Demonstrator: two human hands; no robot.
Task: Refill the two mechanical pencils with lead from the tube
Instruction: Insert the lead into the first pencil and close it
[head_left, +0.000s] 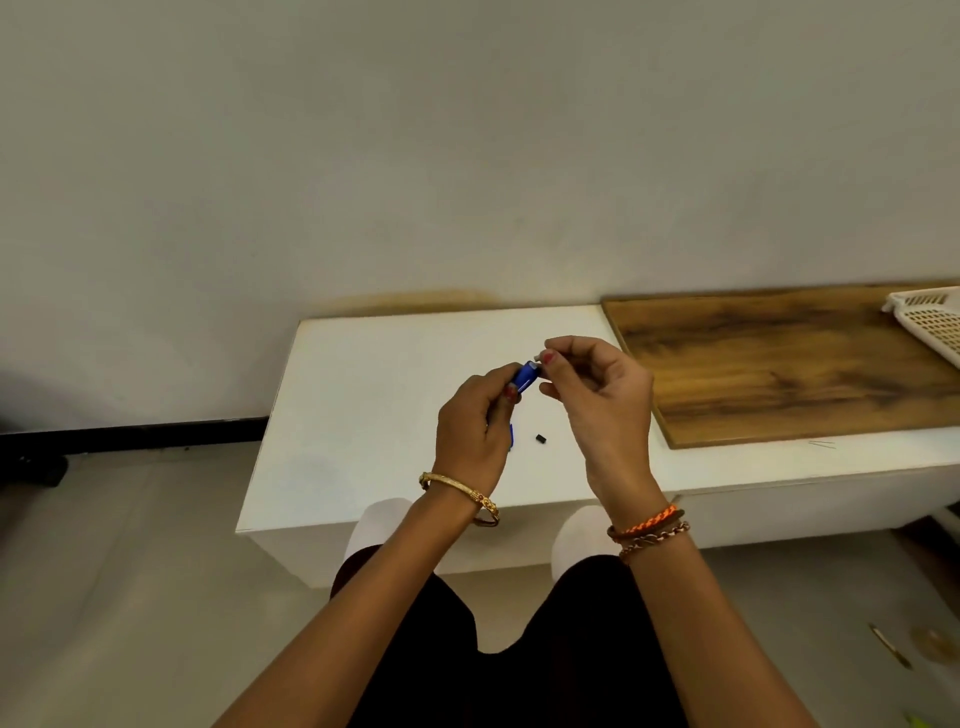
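My left hand (470, 431) grips a blue mechanical pencil (525, 376) above the white table (363, 415); its top end points up and to the right. My right hand (597, 395) pinches at that top end with thumb and forefinger, on something small and pale that I cannot make out. More blue (511, 435), perhaps the pencil's lower part, shows below my left palm. A small black cap-like piece (541, 439) lies on the table between my hands. Thin lead sticks (822, 444) lie on the table at the right. The lead tube is not visible.
A brown wooden board (779, 364) lies on the right part of the table. A white perforated plastic basket (930, 317) sits at the far right edge. The wall stands right behind the table. My knees are under its front edge.
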